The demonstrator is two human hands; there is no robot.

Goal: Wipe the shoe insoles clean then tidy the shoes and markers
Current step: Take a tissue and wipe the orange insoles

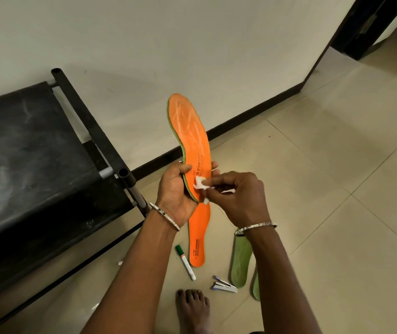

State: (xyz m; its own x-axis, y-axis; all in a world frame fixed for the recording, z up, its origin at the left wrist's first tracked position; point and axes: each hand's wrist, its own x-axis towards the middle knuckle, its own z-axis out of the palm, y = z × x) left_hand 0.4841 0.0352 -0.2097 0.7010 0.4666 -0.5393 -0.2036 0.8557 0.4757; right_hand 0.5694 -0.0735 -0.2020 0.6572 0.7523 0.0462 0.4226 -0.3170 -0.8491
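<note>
Orange foam faces the camera: the held insole (191, 138) stands near-upright at the centre of the frame, toe up, heel down. The left hand (177, 191) clamps its heel end, thumb on the printed face and fingers wrapped behind. This grip likely keeps the long face rigid and exposed for wiping.

The right hand (238, 196) pinches a small white wipe (201, 184) between thumb and fingertips, the remaining fingers curled. The wipe touches the insole's lower printed area, just beside the left thumb. Pale streaks cover the upper half of the orange face; whether these are residue or wear cannot be determined.

On the tiled floor (337, 189), below the hands, a second orange insole (198, 237) lies flat, partly hidden by the left wrist. Two green insoles (242, 259) lie at lower right, undersides up, partly covered by the right forearm. A green-capped marker (185, 262) lies just left of the floor insole. A stapler (225, 285) rests near the marker's lower end.

No shoes appear in view. Judged stage: wiping is under way; tidying is not yet begun.
</note>
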